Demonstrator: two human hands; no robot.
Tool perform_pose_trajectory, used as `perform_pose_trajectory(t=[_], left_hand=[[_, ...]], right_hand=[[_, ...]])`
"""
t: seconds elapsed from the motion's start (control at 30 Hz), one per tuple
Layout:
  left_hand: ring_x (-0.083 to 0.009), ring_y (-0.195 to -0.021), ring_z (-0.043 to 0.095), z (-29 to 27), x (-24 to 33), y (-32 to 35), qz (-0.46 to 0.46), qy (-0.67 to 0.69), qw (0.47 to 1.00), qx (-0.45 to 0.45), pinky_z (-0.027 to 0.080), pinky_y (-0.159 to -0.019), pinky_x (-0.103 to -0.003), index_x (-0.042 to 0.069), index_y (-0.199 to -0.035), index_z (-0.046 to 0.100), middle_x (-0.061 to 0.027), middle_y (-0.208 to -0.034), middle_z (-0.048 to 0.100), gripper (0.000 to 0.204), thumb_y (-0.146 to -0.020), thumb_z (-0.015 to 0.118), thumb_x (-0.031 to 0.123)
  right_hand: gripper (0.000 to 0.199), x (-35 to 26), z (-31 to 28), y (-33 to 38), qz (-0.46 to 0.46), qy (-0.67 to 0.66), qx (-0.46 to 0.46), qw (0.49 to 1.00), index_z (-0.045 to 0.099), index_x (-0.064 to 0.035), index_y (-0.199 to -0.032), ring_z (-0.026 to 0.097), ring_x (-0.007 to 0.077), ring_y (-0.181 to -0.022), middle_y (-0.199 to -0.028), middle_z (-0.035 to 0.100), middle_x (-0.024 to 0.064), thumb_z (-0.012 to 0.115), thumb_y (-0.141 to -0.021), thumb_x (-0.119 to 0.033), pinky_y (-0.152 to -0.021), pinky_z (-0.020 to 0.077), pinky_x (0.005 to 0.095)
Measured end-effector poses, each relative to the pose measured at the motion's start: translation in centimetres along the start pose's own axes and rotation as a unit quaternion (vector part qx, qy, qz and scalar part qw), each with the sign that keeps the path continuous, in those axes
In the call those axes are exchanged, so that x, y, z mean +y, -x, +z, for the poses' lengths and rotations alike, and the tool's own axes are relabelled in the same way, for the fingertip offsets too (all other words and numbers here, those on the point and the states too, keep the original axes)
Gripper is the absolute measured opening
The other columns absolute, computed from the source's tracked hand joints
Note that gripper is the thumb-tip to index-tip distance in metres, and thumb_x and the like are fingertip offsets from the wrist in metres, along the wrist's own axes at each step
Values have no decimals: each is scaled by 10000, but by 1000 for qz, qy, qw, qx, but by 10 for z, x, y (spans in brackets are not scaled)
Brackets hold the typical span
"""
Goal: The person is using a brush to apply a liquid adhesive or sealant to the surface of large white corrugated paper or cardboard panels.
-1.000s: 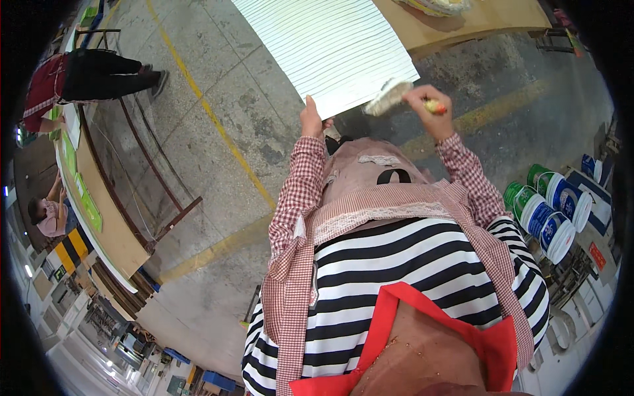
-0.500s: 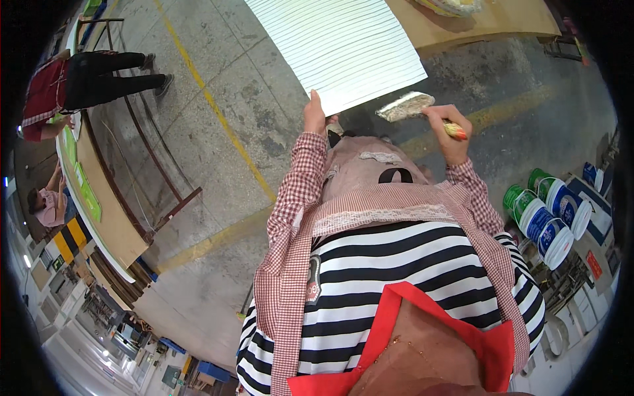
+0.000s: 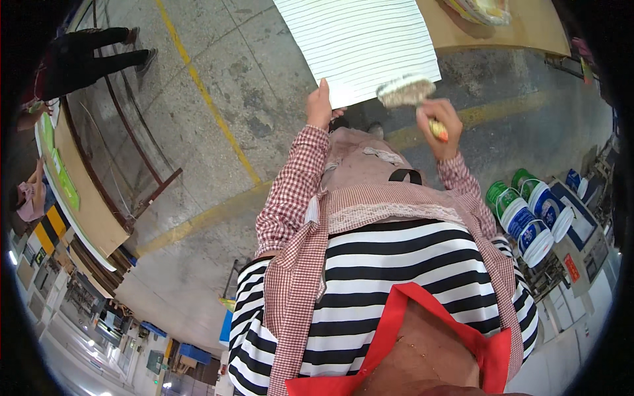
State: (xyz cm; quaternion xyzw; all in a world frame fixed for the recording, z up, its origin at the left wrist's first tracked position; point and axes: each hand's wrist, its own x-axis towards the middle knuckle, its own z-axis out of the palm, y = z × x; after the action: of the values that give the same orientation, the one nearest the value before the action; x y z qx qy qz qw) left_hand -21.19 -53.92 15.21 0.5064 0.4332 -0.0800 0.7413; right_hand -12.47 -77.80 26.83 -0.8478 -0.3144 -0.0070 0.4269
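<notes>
A large white sheet with thin dark parallel lines (image 3: 363, 46) stretches out in front of me. My left hand (image 3: 319, 105) grips its near left corner, thumb on top and fingers beneath. In my right hand (image 3: 441, 124) is a wide brush (image 3: 404, 92), its handle yellow and red at the end. The pale, clumped bristles are slightly blurred and overlap the sheet's near right corner; whether they touch it I cannot tell.
A tan tabletop (image 3: 489, 30) at the far right bears a round pale container (image 3: 481, 9). Several green, blue and white buckets (image 3: 518, 218) stand on my right. To the left are a long table (image 3: 82, 178), a metal frame (image 3: 142, 198) and a person in dark trousers (image 3: 99, 63).
My right hand and the brush have shifted left, bringing the bristles over the sheet's edge. The left hand still grips the corner. The whole view has swung slightly.
</notes>
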Motion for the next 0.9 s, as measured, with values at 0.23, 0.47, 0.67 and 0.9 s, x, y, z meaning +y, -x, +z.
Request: perform_pose_trajectory(t=[0.23, 0.47, 0.67, 0.9], left_hand=[[-128, -454, 548, 1, 1, 1, 0, -10, 1000, 11, 422, -401, -240, -36, -902, 604, -102, -630, 628, 558, -974, 334, 446], [-127, -451, 544, -2, -5, -5, 0, -2, 1000, -12, 433, -414, -239, -29, -885, 598, -95, -616, 620, 574, -971, 329, 470], [-114, -507, 555, -6, -8, -5, -4, -3, 1000, -11, 451, -463, -239, -13, -905, 597, -79, -642, 624, 578, -968, 319, 490], [-99, -508, 532, -2, 0, 0, 0, 24, 999, -44, 427, -453, -237, 3, -904, 598, -52, -638, 606, 570, -974, 299, 484]], right_hand=[[130, -27, 3, -12, 43, -42, 33, 998, 639, 8, -803, 617, 208, -732, -843, 642, 117, 720, -729, -61, -632, 494, 304], [138, -26, 14, 0, -14, 2, -52, 999, 642, -3, -783, 616, 219, -764, -832, 640, 123, 731, -689, -51, -627, 484, 307], [142, -38, 20, -33, 17, -26, 7, 999, 643, -1, -781, 618, 218, -744, -840, 640, 128, 729, -678, -48, -626, 488, 308], [133, -37, 49, -50, -41, 38, -39, 998, 642, -26, -753, 610, 229, -726, -810, 637, 95, 734, -687, -96, -629, 490, 314]])
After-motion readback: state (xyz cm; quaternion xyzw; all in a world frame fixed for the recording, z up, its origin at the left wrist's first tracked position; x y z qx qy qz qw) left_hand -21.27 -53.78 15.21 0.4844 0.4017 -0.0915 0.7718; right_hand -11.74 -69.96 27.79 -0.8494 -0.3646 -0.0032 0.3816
